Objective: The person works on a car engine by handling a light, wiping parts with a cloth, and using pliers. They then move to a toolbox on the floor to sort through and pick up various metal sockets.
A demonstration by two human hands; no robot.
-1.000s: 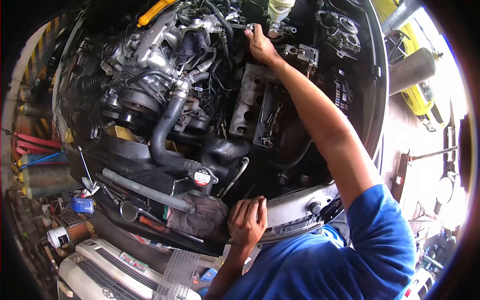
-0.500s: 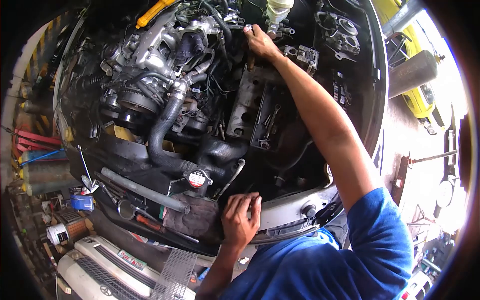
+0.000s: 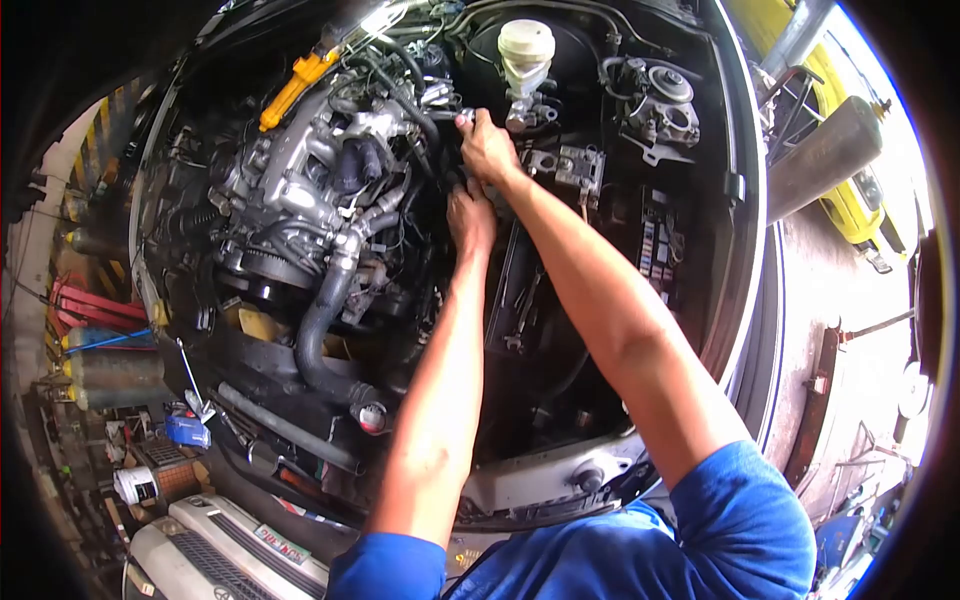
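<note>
My right hand is closed near the back of the engine bay, its thumb against a shiny metal tool whose kind is mostly covered by the fingers. Just below it, my left hand reaches down beside the engine; its fingertips are lost in dark shadow, so any hold is hidden. The silver engine lies to the left of both hands. Right behind my right hand stands the brake fluid reservoir, white and capped.
A yellow work light lies over the engine. A thick black radiator hose runs down to the radiator cap. Wrenches rest in the battery tray area. A grey pipe lies along the front edge.
My left hand has moved from the front edge up into the engine bay, just below my right hand. The view has shifted, showing more of the back. My right hand stays closed.
</note>
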